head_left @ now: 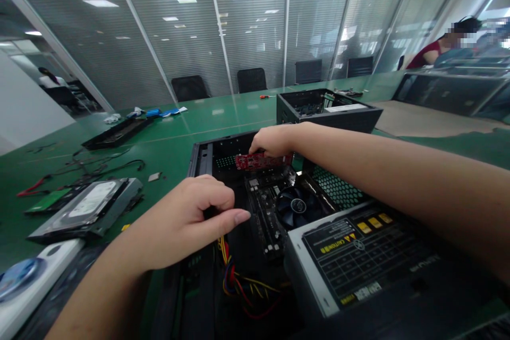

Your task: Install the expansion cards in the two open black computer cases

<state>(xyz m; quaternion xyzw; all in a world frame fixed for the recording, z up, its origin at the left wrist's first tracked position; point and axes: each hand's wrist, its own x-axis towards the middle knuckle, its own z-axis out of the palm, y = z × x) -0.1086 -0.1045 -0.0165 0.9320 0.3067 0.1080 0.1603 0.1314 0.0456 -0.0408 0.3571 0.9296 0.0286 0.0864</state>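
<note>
A black computer case (205,162) lies open on the green table. My right hand (274,141) reaches to its far side, fingers closed on the top edge of a red circuit card (255,162). My left hand (211,204) hovers over the near left edge of the case, thumb stretched out and apart from the curled fingers, holding nothing. Between the hands sit a motherboard (261,207) and a black fan (297,205). The power supply (342,260) fills the near right, with coloured cables (235,279) beside it.
Left on the table (207,117) are a hard drive (95,202), a green board (50,201), loose cables (95,170) and a black tray (117,133). Behind stand a second case (329,114) and an orange screwdriver (265,96). A person (442,48) sits at the far right.
</note>
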